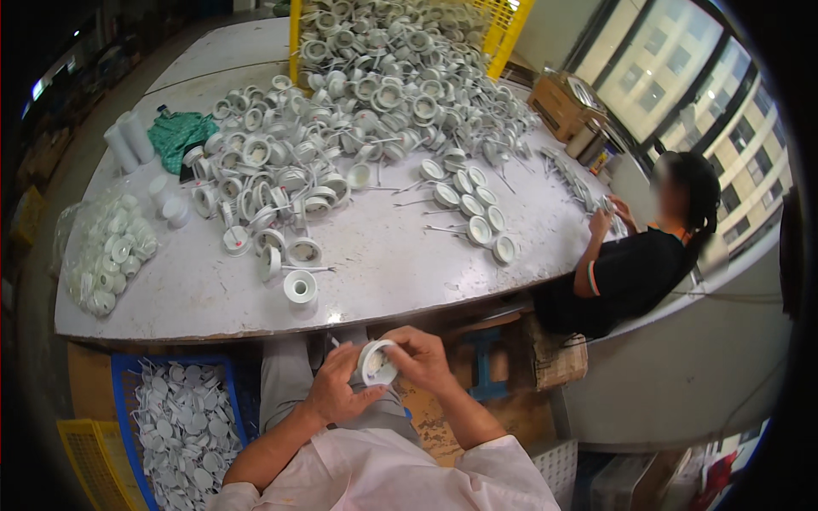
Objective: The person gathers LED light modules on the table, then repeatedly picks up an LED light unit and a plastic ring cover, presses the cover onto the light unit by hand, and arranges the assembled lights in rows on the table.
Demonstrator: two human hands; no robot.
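Note:
Above my lap, just off the table's front edge, I hold a white round lamp housing (376, 364) with its open side turned up. My left hand (335, 387) grips its left side, the thumb along the lower rim. The fingers of my right hand (421, 359) close on its upper right rim. A short white lead sticks out near my left fingertips. Beyond my hands, a white ring-shaped part (300, 288) stands near the table edge. Several similar housings (471, 205) with wires lie in rows at the middle right of the table.
A large heap of white housings (375, 102) spills from a yellow crate (503, 38). At left lie a bag of white caps (115, 247) and green cloth (181, 136). A blue basket (119, 387) of white discs stands below. A co-worker (648, 264) sits at right.

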